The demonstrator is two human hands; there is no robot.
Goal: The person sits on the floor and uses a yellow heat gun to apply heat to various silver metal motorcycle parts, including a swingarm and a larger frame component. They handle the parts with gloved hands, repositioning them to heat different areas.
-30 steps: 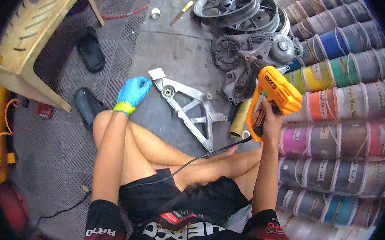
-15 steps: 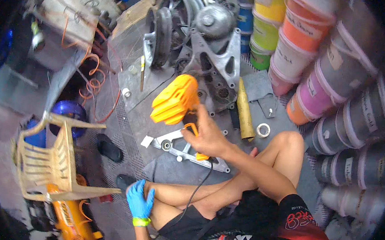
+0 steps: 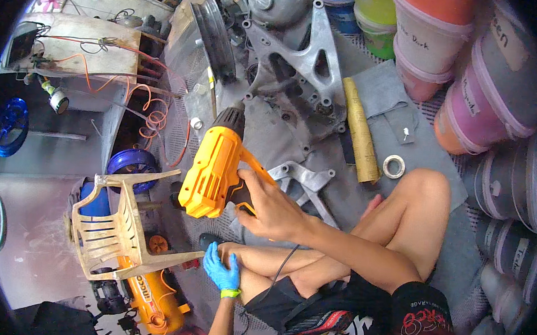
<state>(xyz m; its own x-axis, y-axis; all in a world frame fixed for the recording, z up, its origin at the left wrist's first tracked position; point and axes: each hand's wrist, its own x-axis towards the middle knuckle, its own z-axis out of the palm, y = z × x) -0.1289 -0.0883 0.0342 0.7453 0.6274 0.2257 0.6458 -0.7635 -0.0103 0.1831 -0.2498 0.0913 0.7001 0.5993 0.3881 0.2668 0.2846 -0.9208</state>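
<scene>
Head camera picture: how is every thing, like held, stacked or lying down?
Orange power tool, held up in the right hand; can't tell if on.
Left hand, gloved, holding nothing.
Yellow-brown roll, lying, rolled up.
Tape ring, lying flat.
Nearest silver bracket, lying down, partly hidden.
Buckets, stacked.

A grey mat (image 3: pixel 434 160) lay over the textured grey floor (image 3: pixel 181 227). Off the mat's left edge stood a beige plastic chair (image 3: pixel 136 239) with a slatted back; past its far left corner was a worn, pale table or cabinet (image 3: pixel 125 36), all under soft light.
</scene>
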